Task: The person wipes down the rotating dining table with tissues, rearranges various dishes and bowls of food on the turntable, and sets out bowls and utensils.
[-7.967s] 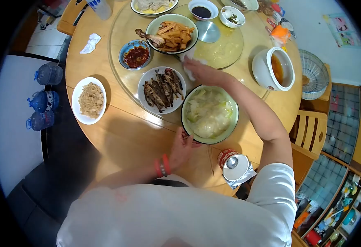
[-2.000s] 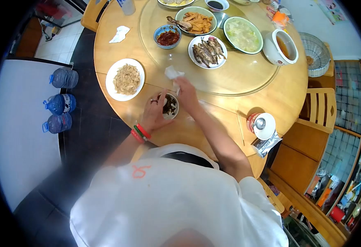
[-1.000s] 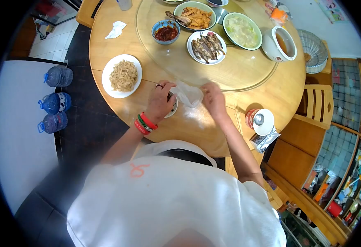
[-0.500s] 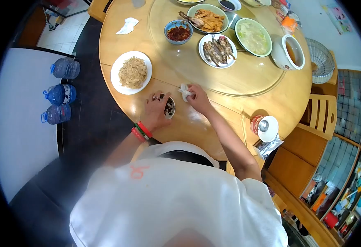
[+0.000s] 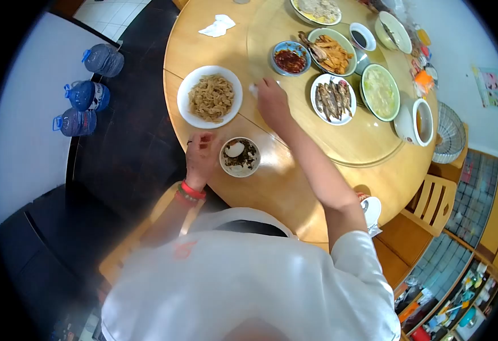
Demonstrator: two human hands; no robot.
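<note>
A small white bowl [image 5: 240, 157] with rice, dark bits and a pale oval piece, perhaps egg, stands near the table's edge. My left hand [image 5: 199, 156], ringed and with red and green bracelets at the wrist, is just left of the bowl, apart from it. Its fingers are loosely bent, somewhat blurred, with nothing visible in them. Farther up the table, my right hand [image 5: 273, 104] is closed on a crumpled white tissue [image 5: 253, 89]; only part of the tissue shows. Between my hands and beyond lies a white plate [image 5: 183, 98] of pale brown strips.
On the glass turntable [image 5: 260, 54] stand a blue bowl of red sauce [image 5: 290, 58], a plate of small fish [image 5: 333, 99], a bowl of soup [image 5: 380, 92] and other dishes. Another tissue [image 5: 217, 25] lies at the far left. A paper cup [image 5: 370, 211] stands right, partly behind my arm.
My left hand has come off the small bowl and moved left. With the tissue, my right hand has reached farther away across the table. The camera view has shifted.
</note>
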